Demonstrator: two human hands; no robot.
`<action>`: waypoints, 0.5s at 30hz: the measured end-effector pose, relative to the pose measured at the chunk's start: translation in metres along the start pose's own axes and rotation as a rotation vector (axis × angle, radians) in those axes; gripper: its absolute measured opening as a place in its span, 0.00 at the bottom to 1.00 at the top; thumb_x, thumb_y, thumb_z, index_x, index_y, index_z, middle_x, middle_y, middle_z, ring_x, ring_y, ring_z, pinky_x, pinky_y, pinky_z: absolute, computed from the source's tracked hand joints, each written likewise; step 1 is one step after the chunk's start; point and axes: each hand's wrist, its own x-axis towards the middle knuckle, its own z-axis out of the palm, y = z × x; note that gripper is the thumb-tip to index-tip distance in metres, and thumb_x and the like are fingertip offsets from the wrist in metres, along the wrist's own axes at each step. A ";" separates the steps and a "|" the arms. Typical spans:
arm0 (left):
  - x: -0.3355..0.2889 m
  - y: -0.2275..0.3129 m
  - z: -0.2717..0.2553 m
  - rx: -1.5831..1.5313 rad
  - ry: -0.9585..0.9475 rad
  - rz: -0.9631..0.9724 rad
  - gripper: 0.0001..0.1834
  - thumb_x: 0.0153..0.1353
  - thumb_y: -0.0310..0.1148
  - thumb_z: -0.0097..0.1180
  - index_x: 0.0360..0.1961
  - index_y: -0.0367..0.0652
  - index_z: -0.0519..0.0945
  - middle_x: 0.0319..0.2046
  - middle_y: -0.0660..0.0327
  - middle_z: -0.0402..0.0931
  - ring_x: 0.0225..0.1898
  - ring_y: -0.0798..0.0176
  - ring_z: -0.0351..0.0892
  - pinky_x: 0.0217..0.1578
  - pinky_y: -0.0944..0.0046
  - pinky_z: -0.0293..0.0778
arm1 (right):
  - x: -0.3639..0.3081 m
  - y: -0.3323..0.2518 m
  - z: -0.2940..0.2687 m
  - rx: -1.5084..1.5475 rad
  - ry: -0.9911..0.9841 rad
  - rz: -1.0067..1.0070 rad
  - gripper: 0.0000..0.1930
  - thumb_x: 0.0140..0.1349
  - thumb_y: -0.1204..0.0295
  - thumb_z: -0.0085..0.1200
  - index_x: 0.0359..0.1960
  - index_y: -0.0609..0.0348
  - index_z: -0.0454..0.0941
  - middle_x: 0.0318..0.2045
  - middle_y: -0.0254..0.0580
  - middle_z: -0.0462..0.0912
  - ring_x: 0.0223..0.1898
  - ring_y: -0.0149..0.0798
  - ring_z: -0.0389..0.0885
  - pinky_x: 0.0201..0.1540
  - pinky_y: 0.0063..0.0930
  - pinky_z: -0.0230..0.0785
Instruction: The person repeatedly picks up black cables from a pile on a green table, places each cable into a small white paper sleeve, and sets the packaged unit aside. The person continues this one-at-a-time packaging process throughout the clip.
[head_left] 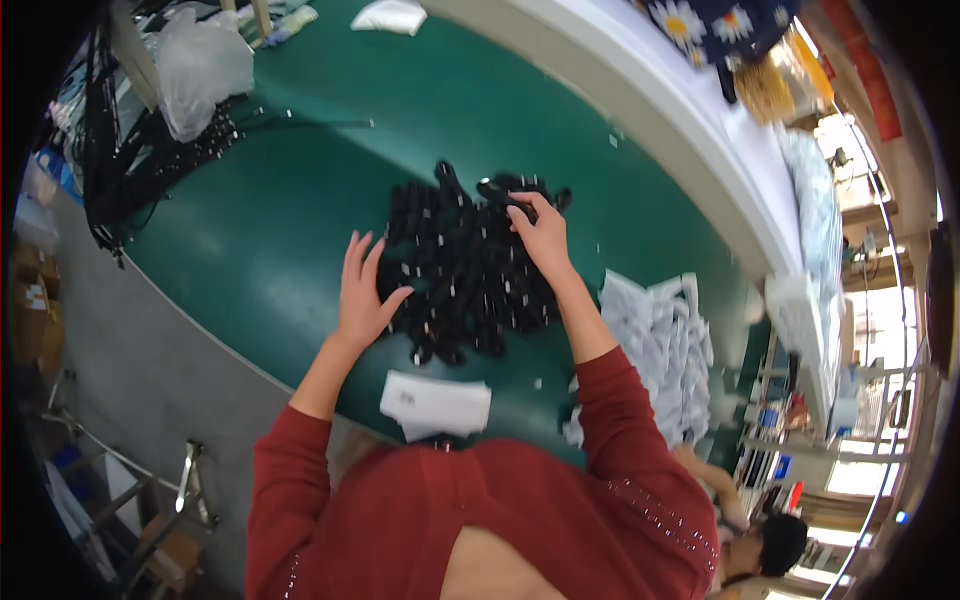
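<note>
A pile of small black bundles (465, 265), which look like coiled cords or straps with shiny bits, lies on the green table in front of me. My left hand (362, 298) rests at the pile's left edge, fingers spread and thumb apart, with nothing in it. At the upper right of the pile, my right hand (540, 235) has its thumb and fingers bent around one black bundle (522, 207). Part of that bundle is hidden by the fingers. White paper sheets (435, 403) lie stacked between the pile and my body.
Pale grey folded pieces (655, 345) are heaped right of my right arm. Long black cords (150, 165) hang over the table's far left edge beside a clear plastic bag (203, 70). A white raised ledge (640, 130) bounds the far side. Another person (770, 545) is at lower right.
</note>
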 end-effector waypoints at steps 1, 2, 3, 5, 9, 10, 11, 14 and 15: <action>-0.002 0.033 -0.010 0.013 -0.043 0.077 0.47 0.46 0.38 0.71 0.66 0.40 0.63 0.67 0.46 0.57 0.70 0.38 0.51 0.68 0.47 0.52 | -0.035 -0.017 -0.013 -0.002 -0.105 0.074 0.11 0.61 0.70 0.57 0.43 0.60 0.80 0.28 0.41 0.84 0.27 0.31 0.83 0.34 0.26 0.73; -0.001 0.060 -0.013 0.028 -0.074 0.169 0.48 0.43 0.38 0.73 0.66 0.40 0.63 0.67 0.46 0.57 0.70 0.38 0.51 0.68 0.47 0.53 | -0.064 -0.029 -0.022 0.004 -0.201 0.131 0.11 0.60 0.70 0.58 0.43 0.60 0.80 0.28 0.41 0.84 0.27 0.31 0.83 0.35 0.26 0.73; -0.007 0.082 -0.010 0.008 -0.141 0.202 0.50 0.40 0.39 0.74 0.66 0.40 0.63 0.67 0.47 0.57 0.70 0.37 0.52 0.67 0.47 0.54 | -0.094 -0.032 -0.023 0.046 -0.202 0.075 0.10 0.59 0.69 0.59 0.39 0.59 0.82 0.28 0.41 0.84 0.28 0.30 0.82 0.35 0.25 0.73; -0.031 0.116 0.010 -0.146 -0.257 0.264 0.53 0.37 0.38 0.76 0.67 0.41 0.62 0.65 0.47 0.58 0.67 0.39 0.57 0.65 0.48 0.58 | -0.147 -0.034 -0.025 0.109 -0.255 0.112 0.09 0.59 0.69 0.60 0.38 0.60 0.82 0.29 0.41 0.84 0.30 0.30 0.82 0.36 0.25 0.73; -0.092 0.152 0.051 -0.450 -0.524 -0.127 0.27 0.56 0.32 0.66 0.54 0.34 0.69 0.35 0.47 0.77 0.37 0.46 0.80 0.39 0.56 0.74 | -0.224 -0.024 -0.033 0.445 -0.260 0.274 0.15 0.63 0.69 0.60 0.49 0.61 0.78 0.38 0.35 0.82 0.39 0.24 0.78 0.43 0.21 0.71; -0.103 0.160 0.053 -0.473 -0.511 -0.144 0.22 0.60 0.31 0.62 0.51 0.33 0.70 0.30 0.48 0.77 0.33 0.46 0.80 0.35 0.56 0.74 | -0.243 -0.010 -0.030 0.599 -0.235 0.313 0.17 0.63 0.68 0.60 0.52 0.61 0.77 0.40 0.34 0.82 0.41 0.24 0.77 0.44 0.21 0.71; -0.111 0.167 0.051 -0.454 -0.687 -0.264 0.20 0.62 0.31 0.59 0.52 0.33 0.70 0.33 0.46 0.78 0.36 0.45 0.80 0.37 0.56 0.74 | -0.262 0.000 -0.028 0.652 -0.247 0.343 0.21 0.67 0.65 0.57 0.57 0.62 0.73 0.45 0.35 0.80 0.45 0.25 0.76 0.48 0.21 0.68; -0.142 0.168 0.054 -0.502 -0.789 -0.144 0.17 0.61 0.34 0.60 0.41 0.33 0.69 0.29 0.42 0.76 0.33 0.40 0.79 0.34 0.52 0.73 | -0.308 0.000 -0.021 0.528 -0.118 0.364 0.19 0.69 0.64 0.53 0.56 0.62 0.74 0.43 0.34 0.80 0.44 0.26 0.76 0.49 0.22 0.68; -0.147 0.168 0.053 -0.483 -0.828 -0.095 0.18 0.62 0.34 0.59 0.44 0.31 0.69 0.30 0.41 0.77 0.34 0.39 0.79 0.34 0.51 0.73 | -0.319 -0.005 -0.017 0.555 -0.010 0.300 0.16 0.72 0.61 0.49 0.50 0.61 0.75 0.40 0.34 0.79 0.41 0.27 0.74 0.46 0.24 0.68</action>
